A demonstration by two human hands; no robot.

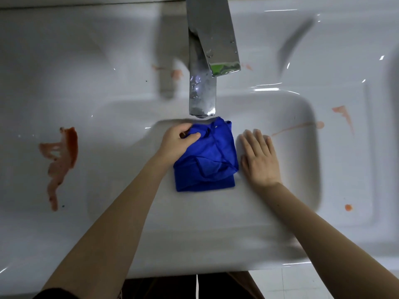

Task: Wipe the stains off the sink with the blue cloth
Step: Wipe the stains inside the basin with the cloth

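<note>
A folded, rumpled blue cloth (207, 156) lies in the basin of the white sink (129, 234), just below the tap spout. My left hand (178, 140) pinches the cloth's upper left edge between thumb and fingers. My right hand (258, 158) lies flat and open on the basin floor, right beside the cloth's right edge. Orange-red stains mark the sink: a large smear (62, 156) on the left ledge, a streak (302, 127) down the basin's right wall, marks (343, 114) on the right ledge, a small spot (348, 207) lower right, and faint blotches (176, 74) behind the tap.
A chrome tap (205, 67) with a flat lever rises at the back centre, its spout hanging over the basin above the cloth. The sink's front edge runs along the bottom, with dark clothing and a tiled floor below it.
</note>
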